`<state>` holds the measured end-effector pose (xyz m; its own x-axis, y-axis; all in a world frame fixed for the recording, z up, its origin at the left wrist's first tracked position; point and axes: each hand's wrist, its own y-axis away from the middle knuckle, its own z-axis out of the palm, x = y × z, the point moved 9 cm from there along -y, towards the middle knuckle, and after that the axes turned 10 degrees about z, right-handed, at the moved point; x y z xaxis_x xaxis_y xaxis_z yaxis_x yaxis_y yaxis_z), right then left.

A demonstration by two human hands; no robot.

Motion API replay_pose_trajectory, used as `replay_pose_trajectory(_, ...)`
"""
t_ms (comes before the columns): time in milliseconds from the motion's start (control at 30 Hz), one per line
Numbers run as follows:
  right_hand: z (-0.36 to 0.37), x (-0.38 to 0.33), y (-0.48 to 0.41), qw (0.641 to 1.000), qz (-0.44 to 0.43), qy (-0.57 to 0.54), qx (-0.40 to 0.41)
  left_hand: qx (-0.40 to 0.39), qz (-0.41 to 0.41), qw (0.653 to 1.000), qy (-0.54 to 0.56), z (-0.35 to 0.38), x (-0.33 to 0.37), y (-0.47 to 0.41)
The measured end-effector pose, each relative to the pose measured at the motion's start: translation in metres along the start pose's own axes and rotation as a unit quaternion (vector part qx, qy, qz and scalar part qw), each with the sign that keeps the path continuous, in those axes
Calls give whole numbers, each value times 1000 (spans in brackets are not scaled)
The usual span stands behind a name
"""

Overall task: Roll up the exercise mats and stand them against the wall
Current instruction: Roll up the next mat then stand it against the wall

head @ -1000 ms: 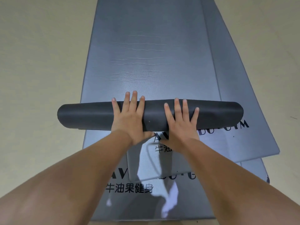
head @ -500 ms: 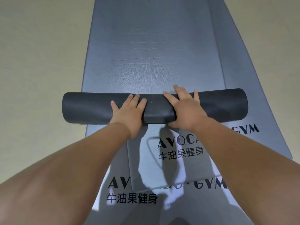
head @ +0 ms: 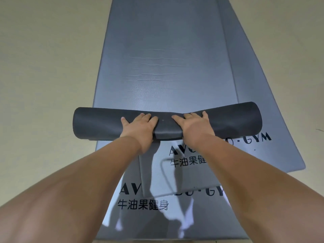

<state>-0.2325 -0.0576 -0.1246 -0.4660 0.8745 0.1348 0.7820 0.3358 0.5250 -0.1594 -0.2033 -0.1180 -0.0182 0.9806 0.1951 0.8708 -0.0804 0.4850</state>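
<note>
Rolling is barely begun: the dark roll [head: 98, 123] of the top mat [head: 157, 67] is gripped by left hand [head: 140, 128] and right hand [head: 193, 127], fingers [head: 149, 117] curled over it; lower mats [head: 280, 155] are not yet rolled, flat on the floor [head: 43, 67].

L hand [head: 140, 128]: lay palm down, fingers curled over mat roll [head: 98, 123], gripped it. R hand [head: 194, 127]: same pose, just right of L, not touching. Forearms: bare, stretched fwd, converged at far end.

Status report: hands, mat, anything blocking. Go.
Left hand and right hand grip the rolled mat near its middle. Flat stretch ahead, nothing seen on it. Other mats lie beneath.
</note>
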Motion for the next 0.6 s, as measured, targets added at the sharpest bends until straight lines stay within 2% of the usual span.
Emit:
replay_pose_trajectory(167, 15, -10, 44, 999, -25, 0, -47, -54, 4, 998, 9, 19, 17, 40)
replay_pose_trajectory(300, 14, -11, 69, 994, -68, -41, -77, -93, 17, 993, -66, 14, 48, 62)
replay_pose_trajectory(400, 7, -7, 82, 976, -95, -85, -174, -96, -6, 993, -65, 9, 63, 76)
replay_pose_trajectory(500, 11, 1, 83, 956, -92, -127, -249, -32, -9, 998, -60, 2, 65, 93)
replay_pose_trajectory(600, 12, 6, 71, 945, -84, -162, -272, 64, 3, 995, -79, 4, 64, 110)
